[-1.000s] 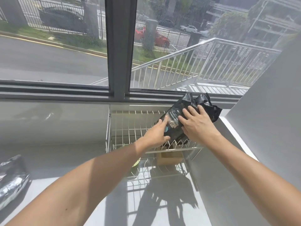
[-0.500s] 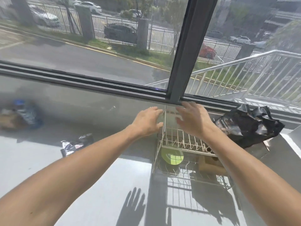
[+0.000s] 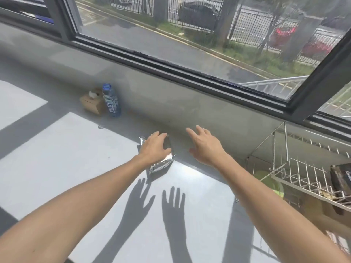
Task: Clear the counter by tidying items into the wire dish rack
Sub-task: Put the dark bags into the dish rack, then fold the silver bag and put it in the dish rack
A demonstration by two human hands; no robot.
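Observation:
A silver foil snack packet point(image 3: 161, 165) lies on the grey counter near the back wall. My left hand point(image 3: 154, 149) is spread over its upper part, fingers apart, and hides most of it; I cannot tell whether the hand touches it. My right hand point(image 3: 206, 147) hovers open just right of the packet and holds nothing. The wire dish rack point(image 3: 303, 174) stands at the right edge of the view. A black bag point(image 3: 341, 177) lies on its upper tier. A green plate point(image 3: 269, 182) sits on the lower level.
A blue-capped water bottle point(image 3: 112, 102) and a brown tissue box point(image 3: 92, 103) stand against the back wall at the left. A brown cardboard box point(image 3: 322, 215) sits under the rack's upper tier. A window runs along the back.
Both hands left the black bag in the rack and moved left across the counter. My left hand is now over the foil packet, and the view has swung left.

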